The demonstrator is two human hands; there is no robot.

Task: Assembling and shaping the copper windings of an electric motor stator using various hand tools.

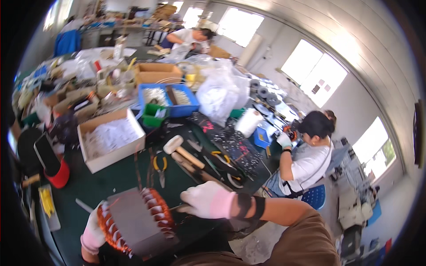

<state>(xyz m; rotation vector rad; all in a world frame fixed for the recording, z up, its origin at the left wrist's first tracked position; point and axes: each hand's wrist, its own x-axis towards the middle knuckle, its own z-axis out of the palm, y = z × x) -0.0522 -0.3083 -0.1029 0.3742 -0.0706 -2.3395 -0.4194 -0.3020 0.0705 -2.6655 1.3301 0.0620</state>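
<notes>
A motor stator with a grey steel core and orange copper windings at both ends lies on the dark green bench in front of me. White slot liners stick up among its coils. My left hand, in a white and pink glove, grips its left winding end; most of those fingers are hidden behind the coils. Gloved the same way, my right hand is closed just right of the other winding end. A thin dark thing shows at its fingertips, too blurred to name. Beyond the stator lie yellow-handled pliers and a white-headed mallet.
An open carton of white slips stands at the left, near a blue bin and a green box. Right of them are a plastic bag and a white roll. A co-worker sits at the right, another farther back.
</notes>
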